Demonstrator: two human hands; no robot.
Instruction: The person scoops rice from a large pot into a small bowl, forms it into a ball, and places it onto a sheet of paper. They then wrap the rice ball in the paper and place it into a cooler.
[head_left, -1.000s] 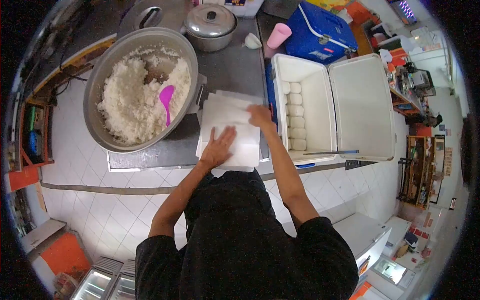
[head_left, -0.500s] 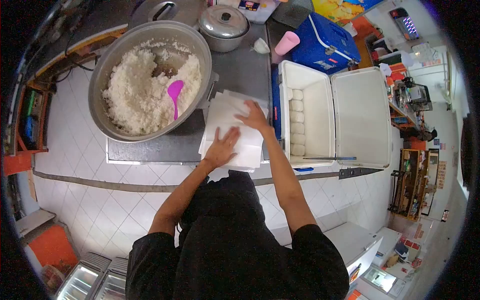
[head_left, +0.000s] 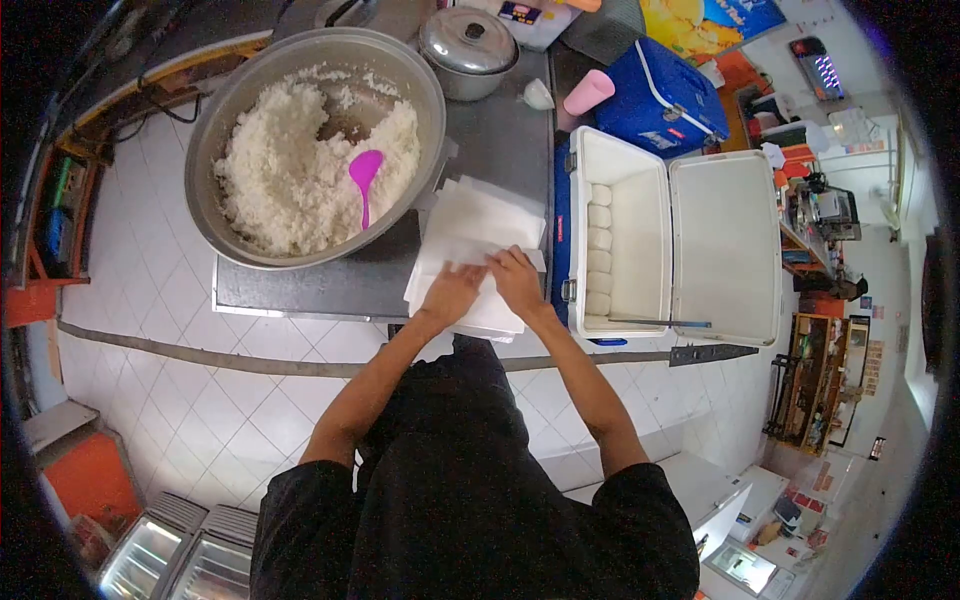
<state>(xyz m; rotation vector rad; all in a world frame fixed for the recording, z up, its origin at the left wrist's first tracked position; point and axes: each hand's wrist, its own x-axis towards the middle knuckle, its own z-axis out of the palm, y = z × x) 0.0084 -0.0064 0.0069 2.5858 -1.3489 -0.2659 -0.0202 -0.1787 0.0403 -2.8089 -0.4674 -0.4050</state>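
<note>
A stack of white paper sheets (head_left: 480,215) lies on the dark counter, close to its front edge. Over its nearer half, my left hand (head_left: 452,292) has its fingers bent and drawn together at the edge of an upper sheet. My right hand (head_left: 518,284) is right beside it, fingertips pinched on the same sheet, nearly touching the left fingers. The fingertips are partly hidden. Left of the stack stands a large metal pot (head_left: 200,190) of cooked white rice (head_left: 275,170), with a purple rice paddle (head_left: 365,185) resting on the rice.
An open cooler box (head_left: 635,240) on the right holds a row of white wrapped bundles (head_left: 598,250). Behind it sit a blue cooler (head_left: 655,100) and a pink cup (head_left: 588,92). A lidded pot (head_left: 468,55) and a small white cup (head_left: 538,94) stand at the back.
Both hands, earlier spread flat on the paper, have come together with fingers bent at a sheet's edge. My right hand moved toward me. The view shifted slightly.
</note>
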